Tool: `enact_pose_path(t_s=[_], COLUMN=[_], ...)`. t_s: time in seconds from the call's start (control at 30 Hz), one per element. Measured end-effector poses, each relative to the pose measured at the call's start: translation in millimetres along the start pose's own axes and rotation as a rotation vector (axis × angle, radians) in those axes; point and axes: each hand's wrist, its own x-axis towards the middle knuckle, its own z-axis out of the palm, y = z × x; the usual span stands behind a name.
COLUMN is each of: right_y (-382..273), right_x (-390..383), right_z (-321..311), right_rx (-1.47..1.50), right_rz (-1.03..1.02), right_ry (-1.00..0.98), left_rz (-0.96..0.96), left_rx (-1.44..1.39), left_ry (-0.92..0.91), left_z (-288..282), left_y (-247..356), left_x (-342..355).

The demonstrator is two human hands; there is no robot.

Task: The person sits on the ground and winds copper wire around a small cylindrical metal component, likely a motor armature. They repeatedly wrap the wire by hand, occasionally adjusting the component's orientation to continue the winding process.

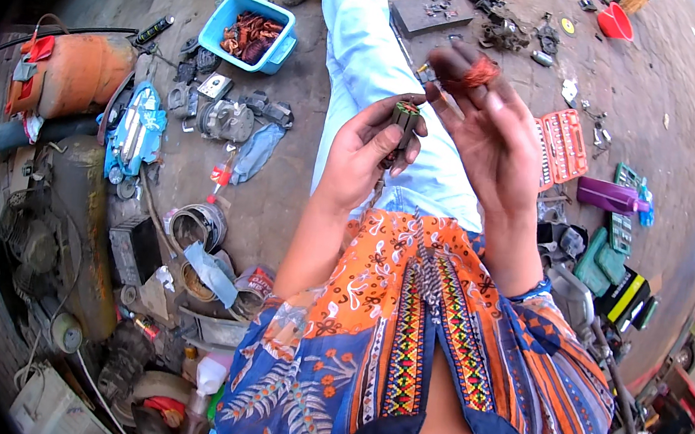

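My left hand (369,150) grips a small dark cylindrical motor core (405,118) with copper windings showing at its top end, held upright over my lap. My right hand (489,126) is raised just right of it. A coil of reddish copper wire (480,73) is wrapped around its fingers. A thin strand appears to run from the coil toward the core. My leg in light blue trousers (368,46) stretches out ahead on the ground.
A blue tub of copper scraps (249,31) sits ahead left. An orange tank (74,75), metal parts and cans (199,225) crowd the left side. A red socket set (565,144), a purple tool (610,195) and green cases (607,258) lie on the right.
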Motion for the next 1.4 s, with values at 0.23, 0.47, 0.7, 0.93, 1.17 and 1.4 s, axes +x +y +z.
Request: enact_pose_path(t_s=[0.23, 0.47, 0.7, 0.93, 1.17, 1.4], right_y=[12, 34, 47, 49, 58, 47], right_x=[2, 18, 11, 6, 3, 7], right_z=[-10, -14, -3, 8, 13, 13], right_rx=[-1.822, -2.075, -2.102, -2.162, -2.315, -2.257], right_rz=[-0.562, -0.756, -0.652, -0.529, -0.349, -0.362], right_ry=[-0.3, -0.509, -0.698, -1.053, -0.967, -0.925], left_rz=[0.133, 0.167, 0.138, -0.004, 0.019, 0.057], left_rx=[0.386, 0.713, 1.013, 1.372, 1.512, 1.437], left_ry=[0.193, 0.34, 0.299, 0.093, 0.127, 0.139], left_z=[8, -7, -30, -25, -26, -16], left_y=[8, 5, 9, 29, 17, 23], left_x=[0, -11, -45, -65, -59, -56])
